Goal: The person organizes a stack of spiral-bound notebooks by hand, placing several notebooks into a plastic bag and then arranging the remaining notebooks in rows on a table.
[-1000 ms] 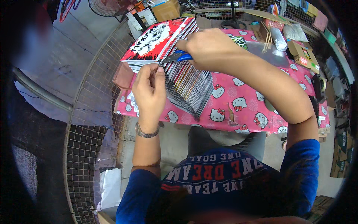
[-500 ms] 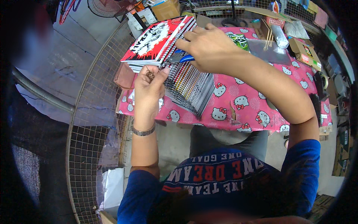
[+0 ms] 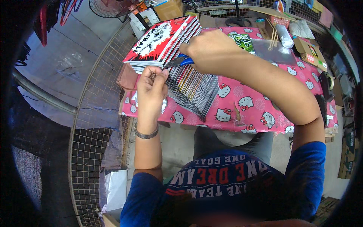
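Note:
A tall stack of wire-bound notebooks stands on the table, its top one a notebook with a red, black and white cover [image 3: 153, 43]. Lower down, the spiral spines [image 3: 194, 89] face me in a slanted row. My right hand [image 3: 210, 51] is closed round blue-handled pliers [image 3: 183, 60], whose jaws point down-left to the notebook's near corner. Beside those jaws, my left hand [image 3: 151, 87] is closed in a pinch, with a small tangle of dark wire coil [image 3: 152, 75] between thumb and fingers. The jaws' tips are too small to make out clearly.
A pink patterned cloth [image 3: 245, 102] covers the table. Farther right are a green printed packet [image 3: 242, 42], a clear plastic sheet [image 3: 274, 53] and an open cardboard box [image 3: 310, 53]. Wire mesh [image 3: 92, 94] runs along the left side, and a fan [image 3: 109, 6] stands behind.
The blue handles have come closer together in my right hand, which has shifted slightly. My left hand stays at the notebook's corner, still pinching the wire coil.

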Motion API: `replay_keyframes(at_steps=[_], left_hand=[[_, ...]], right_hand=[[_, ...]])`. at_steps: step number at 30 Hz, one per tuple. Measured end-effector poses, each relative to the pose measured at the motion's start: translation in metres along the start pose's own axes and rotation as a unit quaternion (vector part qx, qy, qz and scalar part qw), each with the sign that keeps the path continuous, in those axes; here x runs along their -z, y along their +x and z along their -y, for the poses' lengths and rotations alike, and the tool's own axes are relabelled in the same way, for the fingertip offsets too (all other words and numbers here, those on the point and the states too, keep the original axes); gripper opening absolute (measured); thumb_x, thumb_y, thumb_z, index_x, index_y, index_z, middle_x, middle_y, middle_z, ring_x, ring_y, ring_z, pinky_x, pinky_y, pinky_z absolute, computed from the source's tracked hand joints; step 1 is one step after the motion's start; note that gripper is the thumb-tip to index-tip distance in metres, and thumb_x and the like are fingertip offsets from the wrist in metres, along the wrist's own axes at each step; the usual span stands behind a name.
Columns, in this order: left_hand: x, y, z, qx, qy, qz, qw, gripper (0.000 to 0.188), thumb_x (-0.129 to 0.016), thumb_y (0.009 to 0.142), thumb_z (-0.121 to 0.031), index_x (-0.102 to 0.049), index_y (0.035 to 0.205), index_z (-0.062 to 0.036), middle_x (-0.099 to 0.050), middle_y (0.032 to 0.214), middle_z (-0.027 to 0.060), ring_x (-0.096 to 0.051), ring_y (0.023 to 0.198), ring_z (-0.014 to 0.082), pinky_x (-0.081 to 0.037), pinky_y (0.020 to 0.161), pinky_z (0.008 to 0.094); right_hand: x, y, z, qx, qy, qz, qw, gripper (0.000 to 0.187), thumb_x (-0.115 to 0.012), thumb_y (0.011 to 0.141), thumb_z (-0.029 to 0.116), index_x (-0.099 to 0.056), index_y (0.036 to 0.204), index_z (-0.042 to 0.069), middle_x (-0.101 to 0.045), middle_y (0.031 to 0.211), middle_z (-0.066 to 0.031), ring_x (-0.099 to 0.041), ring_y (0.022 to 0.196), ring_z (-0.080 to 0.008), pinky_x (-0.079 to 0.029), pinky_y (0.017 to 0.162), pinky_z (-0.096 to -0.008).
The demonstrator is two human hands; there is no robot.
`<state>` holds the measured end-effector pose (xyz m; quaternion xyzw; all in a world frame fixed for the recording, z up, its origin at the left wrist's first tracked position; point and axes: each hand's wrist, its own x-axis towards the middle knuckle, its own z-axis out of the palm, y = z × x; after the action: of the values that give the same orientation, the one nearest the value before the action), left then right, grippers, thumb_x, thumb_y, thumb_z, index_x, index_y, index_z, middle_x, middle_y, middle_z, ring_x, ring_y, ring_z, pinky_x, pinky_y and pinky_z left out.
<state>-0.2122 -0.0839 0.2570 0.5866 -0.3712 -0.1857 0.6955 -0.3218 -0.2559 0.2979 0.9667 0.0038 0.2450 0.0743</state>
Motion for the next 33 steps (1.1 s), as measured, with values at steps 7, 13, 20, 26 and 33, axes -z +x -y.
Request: replay_keyframes(at_steps=[7,13,20,26,33], left_hand=[[0.002,0.000,0.004,-0.018,-0.004,0.007,1.000,0.009,-0.054,0.092,-0.014,-0.050,0.085,-0.0102,-0.036,0.054,-0.0060,-0.029,0.039,0.0032,-0.019,0.037,0.0204],[0.004,0.000,0.005,-0.015,-0.010,0.016,1.000,0.009,-0.053,0.092,-0.013,-0.049,0.086,-0.0089,-0.038,0.058,-0.0056,-0.029,0.040,0.0023,-0.020,0.037,0.0200],[0.014,-0.006,0.002,0.079,-0.206,0.033,0.975,0.012,-0.052,0.092,-0.018,-0.049,0.085,-0.0088,-0.046,0.069,0.0001,-0.034,0.043,0.0064,-0.024,0.039,0.0198],[0.011,-0.004,0.002,0.106,-0.152,0.050,0.982,0.010,-0.053,0.091,-0.017,-0.051,0.088,-0.0082,-0.047,0.068,0.0001,-0.034,0.043,0.0059,-0.023,0.039,0.0198],[0.016,-0.003,0.012,0.053,-0.067,0.065,0.994,0.008,-0.053,0.090,-0.015,-0.050,0.087,-0.0085,-0.046,0.067,-0.0006,-0.033,0.043,0.0052,-0.021,0.039,0.0201]], right_hand=[[-0.016,-0.011,-0.008,0.034,-0.014,-0.158,0.987,0.033,-0.068,0.067,0.018,-0.058,0.097,0.006,-0.063,0.084,-0.0125,-0.063,0.083,-0.0307,-0.050,0.077,-0.0409],[-0.010,-0.002,-0.004,0.005,-0.005,-0.047,0.999,0.034,-0.068,0.068,0.019,-0.057,0.099,0.008,-0.063,0.086,-0.0121,-0.063,0.087,-0.0306,-0.048,0.080,-0.0411],[-0.005,-0.008,-0.003,-0.080,0.042,0.099,0.991,0.036,-0.069,0.068,0.020,-0.057,0.099,0.008,-0.062,0.087,-0.0114,-0.062,0.088,-0.0299,-0.048,0.082,-0.0426],[-0.024,-0.014,-0.006,0.013,-0.021,-0.086,0.996,0.041,-0.070,0.067,0.022,-0.055,0.103,0.008,-0.060,0.094,-0.0108,-0.060,0.095,-0.0281,-0.048,0.083,-0.0432],[-0.002,-0.003,0.005,-0.067,0.034,0.139,0.987,0.036,-0.070,0.067,0.022,-0.056,0.097,0.008,-0.060,0.091,-0.0106,-0.060,0.094,-0.0284,-0.048,0.082,-0.0430]])
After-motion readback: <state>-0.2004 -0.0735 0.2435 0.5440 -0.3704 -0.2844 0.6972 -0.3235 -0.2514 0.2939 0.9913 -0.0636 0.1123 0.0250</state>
